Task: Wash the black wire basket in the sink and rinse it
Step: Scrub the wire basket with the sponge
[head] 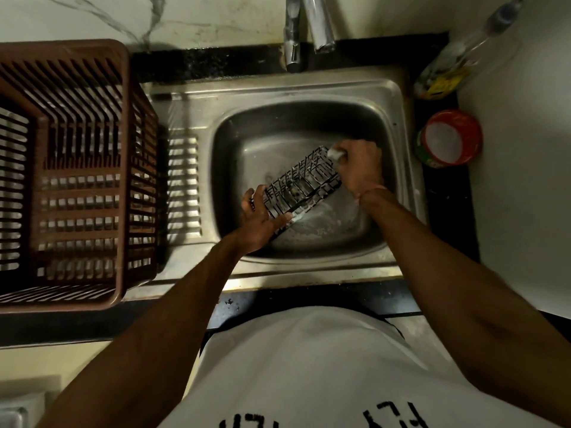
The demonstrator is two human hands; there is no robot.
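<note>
The black wire basket [301, 183] lies tilted inside the steel sink [279, 95], running from lower left to upper right. My left hand [258, 219] grips its lower left end, fingers curled round the wires. My right hand [360, 166] holds a small pale, soapy scrubber [335, 153] against the basket's upper right corner. Foam lies on the sink floor under the basket. No water comes from the chrome tap [318, 24] above.
A large brown plastic crate [77, 168] stands on the drainboard to the left. On the black counter to the right sit a red-rimmed tub [448, 139] of white paste and a clear bottle [457, 61] with a yellow label.
</note>
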